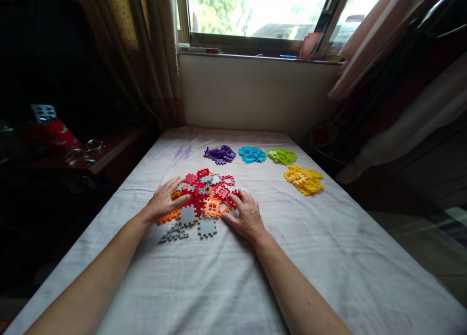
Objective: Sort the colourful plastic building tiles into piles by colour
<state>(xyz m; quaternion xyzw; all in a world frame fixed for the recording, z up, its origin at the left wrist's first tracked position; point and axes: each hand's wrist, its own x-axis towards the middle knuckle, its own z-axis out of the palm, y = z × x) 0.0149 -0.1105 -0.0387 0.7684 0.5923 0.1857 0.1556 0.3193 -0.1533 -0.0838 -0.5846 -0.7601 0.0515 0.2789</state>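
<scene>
A mixed heap of red, orange and grey interlocking plastic tiles point(199, 195) lies between my two hands. My left hand point(165, 198) rests at the heap's left edge, its fingers apart and touching the tiles there. On the opposite side my right hand point(246, 215) lies with spread fingers against the right edge of the heap. An orange window tile point(212, 208) sits near my right thumb. Closer to me are a square grey tile point(207, 227) and a grey triangular tile point(173, 233). Neither hand visibly grips a tile.
Sorted piles of purple tiles point(220, 154), blue tiles point(252, 154), green tiles point(282, 156) and yellow tiles point(304, 179) lie farther back on the sheet-covered surface point(314, 257). At left, glasses point(84, 151) and a red container point(54, 136) stand on a dark ledge.
</scene>
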